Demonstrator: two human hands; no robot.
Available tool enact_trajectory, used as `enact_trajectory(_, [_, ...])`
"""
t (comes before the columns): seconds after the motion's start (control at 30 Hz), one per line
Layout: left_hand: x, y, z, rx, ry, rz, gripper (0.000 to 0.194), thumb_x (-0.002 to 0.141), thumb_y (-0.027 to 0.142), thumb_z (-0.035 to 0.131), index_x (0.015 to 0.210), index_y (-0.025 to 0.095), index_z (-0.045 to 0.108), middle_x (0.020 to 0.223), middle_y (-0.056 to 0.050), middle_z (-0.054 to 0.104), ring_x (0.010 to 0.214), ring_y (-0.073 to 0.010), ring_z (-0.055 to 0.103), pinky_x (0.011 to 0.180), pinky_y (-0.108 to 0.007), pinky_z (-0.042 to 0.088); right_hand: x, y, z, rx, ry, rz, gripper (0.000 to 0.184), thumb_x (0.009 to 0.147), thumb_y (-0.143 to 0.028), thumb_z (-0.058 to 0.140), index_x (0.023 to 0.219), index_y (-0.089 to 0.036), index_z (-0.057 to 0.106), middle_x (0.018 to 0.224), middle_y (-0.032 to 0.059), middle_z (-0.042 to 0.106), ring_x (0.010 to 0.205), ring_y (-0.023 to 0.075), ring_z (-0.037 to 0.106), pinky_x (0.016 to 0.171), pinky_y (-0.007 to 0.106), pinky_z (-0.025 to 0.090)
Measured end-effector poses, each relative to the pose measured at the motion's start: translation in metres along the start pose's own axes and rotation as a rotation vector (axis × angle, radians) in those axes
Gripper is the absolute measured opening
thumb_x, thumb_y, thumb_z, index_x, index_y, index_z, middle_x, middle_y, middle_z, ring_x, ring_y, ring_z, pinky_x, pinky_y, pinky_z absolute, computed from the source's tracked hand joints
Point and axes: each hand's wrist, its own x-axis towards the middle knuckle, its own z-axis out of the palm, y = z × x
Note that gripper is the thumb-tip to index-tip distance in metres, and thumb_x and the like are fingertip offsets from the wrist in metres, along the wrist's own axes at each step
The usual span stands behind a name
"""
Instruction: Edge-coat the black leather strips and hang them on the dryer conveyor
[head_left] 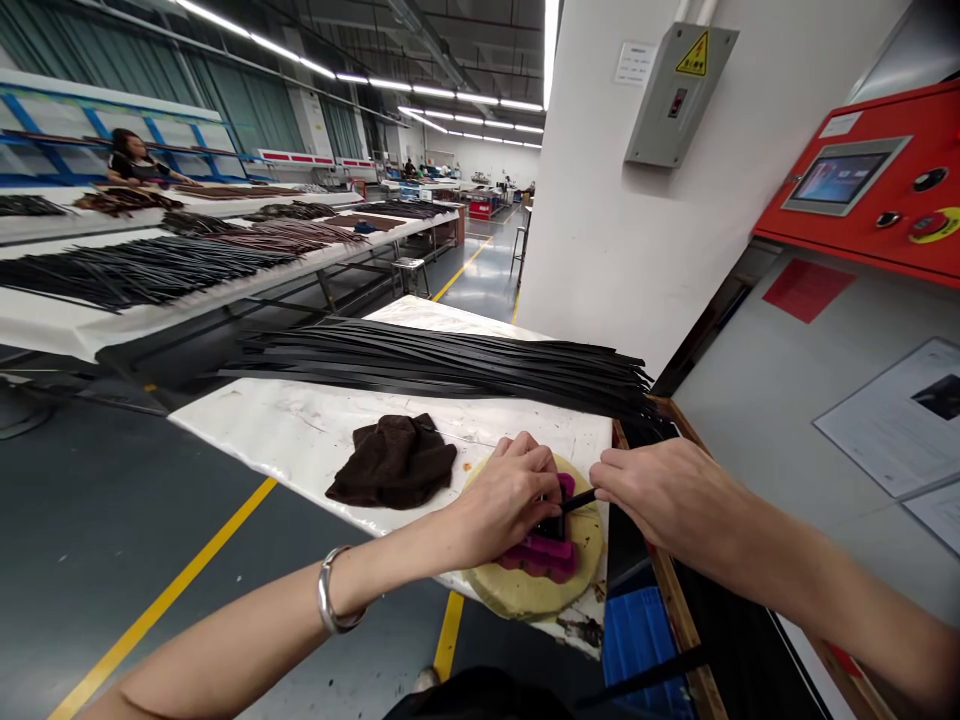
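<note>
A thin black strip (pixel 580 500) runs between my two hands. My right hand (pixel 664 490) is closed on it, fingertips pinched together at the table's right edge. My left hand (pixel 514 500) is curled with its fingers closed round the strip's other part, over a magenta tray (pixel 551 562) with something dark inside. What lies beneath the left fingers is partly hidden. Under the tray is a round yellowish pad (pixel 502 595). A crumpled dark brown cloth (pixel 394 462) lies to the left of my left hand.
A long bundle of black strips (pixel 450 362) lies across the white table (pixel 270 425). Below the right edge are a blue object (pixel 645 640) and a wooden frame. A red control panel (pixel 862 190) stands at right. A person (pixel 131 160) sits at far tables holding more strips.
</note>
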Motion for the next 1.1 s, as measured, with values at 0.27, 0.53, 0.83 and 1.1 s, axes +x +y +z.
enact_trajectory(0.27, [0.016, 0.006, 0.019, -0.016, -0.015, 0.056, 0.01, 0.091, 0.021, 0.061, 0.081, 0.018, 0.061, 0.097, -0.003, 0.059, 0.096, -0.021, 0.043, 0.083, -0.037, 0.033, -0.004, 0.006, 0.001, -0.027, -0.052, 0.011, 0.023, 0.075, 0.001, 0.051, 0.072, -0.023, 0.051, 0.067, 0.0001, 0.056, 0.055, 0.0163, 0.045, 0.054, 0.035, 0.018])
enact_trajectory(0.53, [0.017, -0.001, 0.008, 0.452, 0.495, 0.246, 0.015, 0.091, 0.012, 0.056, 0.077, 0.015, 0.058, 0.088, -0.005, 0.059, 0.091, -0.0212, 0.046, 0.082, -0.041, 0.034, -0.026, 0.009, 0.02, 1.024, -0.023, 0.695, 0.041, 0.093, -0.059, 0.051, 0.085, -0.02, 0.061, 0.072, -0.0025, 0.056, 0.05, 0.0096, 0.046, 0.047, 0.025, 0.029])
enact_trajectory(0.83, [-0.019, -0.008, 0.028, 0.586, 0.805, 0.373, 0.01, 0.088, 0.005, 0.06, 0.092, 0.013, 0.066, 0.088, -0.002, 0.071, 0.091, -0.0181, 0.056, 0.088, -0.041, 0.038, -0.026, -0.021, 0.078, 1.451, 0.188, 0.748, 0.038, 0.084, -0.055, 0.067, 0.083, -0.016, 0.069, 0.065, -0.0025, 0.054, 0.054, 0.0084, 0.045, 0.049, 0.022, 0.03])
enact_trajectory(1.1, [-0.052, -0.005, 0.025, 0.535, 0.965, 0.145, 0.036, 0.075, 0.008, 0.079, 0.108, 0.016, 0.067, 0.088, -0.005, 0.072, 0.084, -0.0184, 0.055, 0.082, -0.04, 0.042, -0.02, -0.028, 0.09, 1.227, 0.238, 0.643, 0.028, 0.094, -0.047, 0.057, 0.095, -0.021, 0.069, 0.075, -0.0011, 0.06, 0.066, 0.0131, 0.057, 0.063, 0.024, 0.043])
